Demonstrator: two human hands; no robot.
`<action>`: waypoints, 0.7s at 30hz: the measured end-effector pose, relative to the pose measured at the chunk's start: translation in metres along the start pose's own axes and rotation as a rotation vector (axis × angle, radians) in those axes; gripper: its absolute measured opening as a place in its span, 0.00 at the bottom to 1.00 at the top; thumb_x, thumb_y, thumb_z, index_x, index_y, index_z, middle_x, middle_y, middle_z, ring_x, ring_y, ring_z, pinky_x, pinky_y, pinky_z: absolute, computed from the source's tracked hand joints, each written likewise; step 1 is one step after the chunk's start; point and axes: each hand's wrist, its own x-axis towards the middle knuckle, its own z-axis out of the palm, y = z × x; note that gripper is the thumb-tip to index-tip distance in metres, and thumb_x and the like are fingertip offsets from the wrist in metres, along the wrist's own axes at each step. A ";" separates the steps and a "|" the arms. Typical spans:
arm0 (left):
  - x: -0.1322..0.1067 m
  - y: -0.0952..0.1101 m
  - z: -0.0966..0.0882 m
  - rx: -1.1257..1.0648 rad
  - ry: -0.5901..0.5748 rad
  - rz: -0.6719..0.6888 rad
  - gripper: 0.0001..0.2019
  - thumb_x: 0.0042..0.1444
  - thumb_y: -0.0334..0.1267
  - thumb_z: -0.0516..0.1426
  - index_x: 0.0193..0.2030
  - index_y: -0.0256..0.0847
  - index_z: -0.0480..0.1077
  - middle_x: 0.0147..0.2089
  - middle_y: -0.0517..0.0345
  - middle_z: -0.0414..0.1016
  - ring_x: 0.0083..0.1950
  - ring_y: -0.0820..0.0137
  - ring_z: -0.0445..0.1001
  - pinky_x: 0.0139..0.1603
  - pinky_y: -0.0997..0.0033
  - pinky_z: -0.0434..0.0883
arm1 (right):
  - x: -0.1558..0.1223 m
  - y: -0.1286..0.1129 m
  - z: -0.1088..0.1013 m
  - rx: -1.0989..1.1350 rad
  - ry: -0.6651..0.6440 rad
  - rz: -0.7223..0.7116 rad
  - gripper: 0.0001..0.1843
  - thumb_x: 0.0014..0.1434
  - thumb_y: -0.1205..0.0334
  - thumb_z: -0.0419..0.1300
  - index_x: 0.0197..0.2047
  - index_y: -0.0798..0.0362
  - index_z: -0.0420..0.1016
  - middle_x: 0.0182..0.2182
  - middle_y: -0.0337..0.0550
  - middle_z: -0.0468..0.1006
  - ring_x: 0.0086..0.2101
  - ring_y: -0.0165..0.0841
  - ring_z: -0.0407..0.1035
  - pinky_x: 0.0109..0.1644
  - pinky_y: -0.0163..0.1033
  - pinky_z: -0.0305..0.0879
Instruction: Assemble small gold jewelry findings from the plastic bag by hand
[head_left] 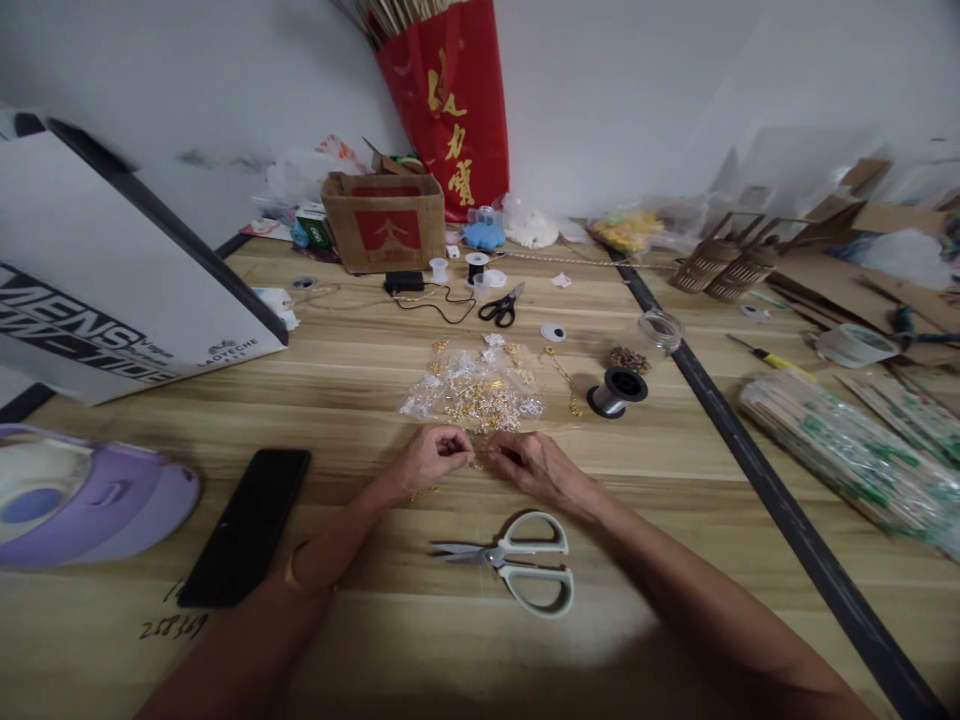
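My left hand [435, 458] and my right hand [534, 464] face each other low over the table, thumb and fingertips pinched on both. A tiny gold bit shows between the fingertips, too small to name. Just beyond them lies a heap of gold and silver jewellery findings [487, 395] on clear plastic bags. A few gold pieces [425, 491] rest beside my left wrist. Closer to me are scissors with pale green handles [534, 563], blades pointing left. Right of the heap are a gold chain [564, 378] and a black spool of silver wire [616, 392].
A black phone [246, 527] and a purple visor [127, 500] lie at left, near a large white box [127, 290]. Black scissors [501, 307], a paper bag [384, 225] and a red bag [457, 110] are behind. At right lie wrapped sticks [840, 450] and a yellow-handled tool [776, 360].
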 end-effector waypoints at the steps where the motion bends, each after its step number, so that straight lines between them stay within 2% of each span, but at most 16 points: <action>1: 0.000 0.000 -0.001 -0.003 -0.007 -0.002 0.07 0.46 0.36 0.61 0.28 0.33 0.71 0.27 0.57 0.73 0.28 0.75 0.69 0.32 0.76 0.66 | 0.000 0.000 0.000 0.001 -0.008 0.004 0.09 0.61 0.63 0.51 0.35 0.55 0.72 0.23 0.37 0.68 0.23 0.25 0.57 0.28 0.30 0.48; 12: 0.003 -0.008 -0.006 -0.035 -0.053 0.014 0.08 0.46 0.37 0.61 0.28 0.34 0.70 0.28 0.58 0.73 0.29 0.76 0.69 0.33 0.77 0.67 | 0.002 0.007 -0.004 0.116 -0.064 -0.008 0.14 0.63 0.59 0.50 0.30 0.56 0.69 0.21 0.34 0.62 0.23 0.24 0.53 0.27 0.30 0.46; 17: 0.005 -0.007 -0.007 -0.042 -0.075 0.002 0.08 0.45 0.36 0.62 0.27 0.34 0.69 0.27 0.59 0.72 0.29 0.76 0.69 0.33 0.77 0.66 | 0.004 0.010 -0.004 0.162 -0.087 -0.027 0.16 0.64 0.58 0.49 0.27 0.56 0.65 0.20 0.33 0.59 0.22 0.24 0.52 0.27 0.30 0.46; 21: 0.004 -0.005 -0.008 -0.025 -0.091 -0.001 0.06 0.44 0.34 0.61 0.26 0.34 0.69 0.26 0.59 0.71 0.27 0.77 0.68 0.31 0.78 0.66 | 0.005 0.014 -0.002 0.165 -0.138 -0.018 0.15 0.63 0.59 0.51 0.26 0.56 0.66 0.20 0.33 0.60 0.22 0.24 0.53 0.27 0.30 0.46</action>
